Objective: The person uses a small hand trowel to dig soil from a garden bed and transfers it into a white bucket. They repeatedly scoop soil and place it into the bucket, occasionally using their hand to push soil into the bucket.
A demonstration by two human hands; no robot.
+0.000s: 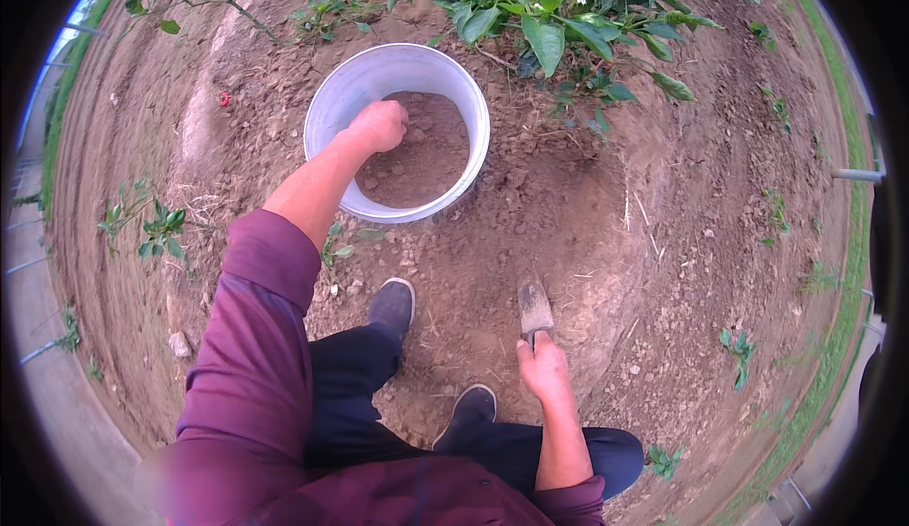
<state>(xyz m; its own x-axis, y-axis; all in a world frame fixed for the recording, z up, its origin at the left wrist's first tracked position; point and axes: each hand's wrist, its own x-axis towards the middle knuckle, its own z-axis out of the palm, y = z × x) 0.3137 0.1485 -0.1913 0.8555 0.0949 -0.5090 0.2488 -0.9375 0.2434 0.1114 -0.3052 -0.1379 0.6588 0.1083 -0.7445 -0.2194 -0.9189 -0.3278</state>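
My left hand (382, 125) reaches over the near left rim of a white plastic bucket (465, 100), its fingers curled inward above the soil (426, 164) inside. Whether those fingers hold anything is hidden from this angle. Lower right, my right hand (545, 370) grips the dark handle of a hand trowel (536, 306). The trowel's soil-smeared blade points away from me, at or just above the bare ground.
A leafy pepper plant (561, 22) grows just beyond the bucket to the right. Small seedlings (165, 231) stand at left and another plant (738, 355) at right. My shoes (393, 306) rest on dry, crumbly soil. A green grass strip (848, 192) edges the field.
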